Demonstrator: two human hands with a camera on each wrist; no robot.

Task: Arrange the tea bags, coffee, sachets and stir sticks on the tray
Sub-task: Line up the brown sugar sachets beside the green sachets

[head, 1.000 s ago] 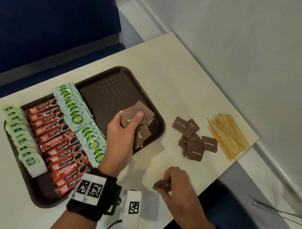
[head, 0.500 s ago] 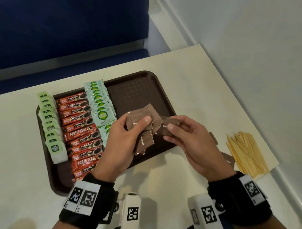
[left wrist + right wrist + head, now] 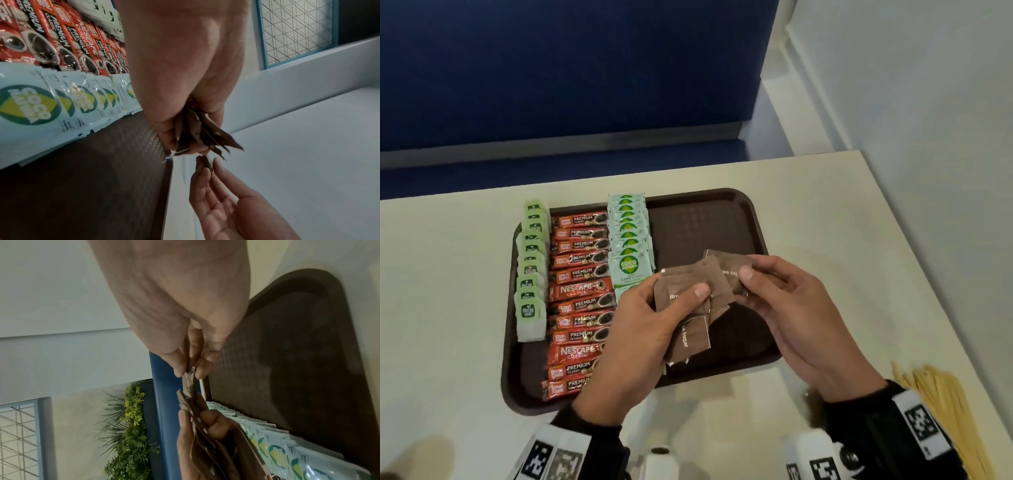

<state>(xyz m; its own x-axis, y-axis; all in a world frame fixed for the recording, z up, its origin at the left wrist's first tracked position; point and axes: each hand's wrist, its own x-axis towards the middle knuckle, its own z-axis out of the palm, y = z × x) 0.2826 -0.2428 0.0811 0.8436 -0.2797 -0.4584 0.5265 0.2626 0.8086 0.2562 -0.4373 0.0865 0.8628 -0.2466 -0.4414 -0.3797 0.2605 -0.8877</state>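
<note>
You are at a pale cream table (image 3: pixel 808 212) that meets a white wall (image 3: pixel 928 102) on the right; on the far side there is a dark blue panel (image 3: pixel 551 68) with a grey strip along its lower edge. The right wrist view shows also a green plant (image 3: pixel 131 426) and a wire grid in a blue frame (image 3: pixel 296 30) in the room.

The brown tray (image 3: pixel 709 219) lies on the table in front of you. On its left part you have three rows side by side: green tea bags (image 3: pixel 532 274) at the far left, then red coffee sticks (image 3: pixel 582 301), then pale green coco sugar sachets (image 3: pixel 629 240). The right part of the tray floor is bare and textured.

Your left hand (image 3: pixel 640 329) holds a fanned bundle of brown sugar sachets (image 3: pixel 688 308) above the near right part of the tray, the thumb pressing on top. Your right hand (image 3: pixel 791 308) pinches one more brown sachet (image 3: pixel 726 267) between thumb and fingers, and this sachet touches the bundle.

The wooden stir sticks (image 3: pixel 941 401) lie in a pile on the table at the near right, well apart from the tray.
</note>
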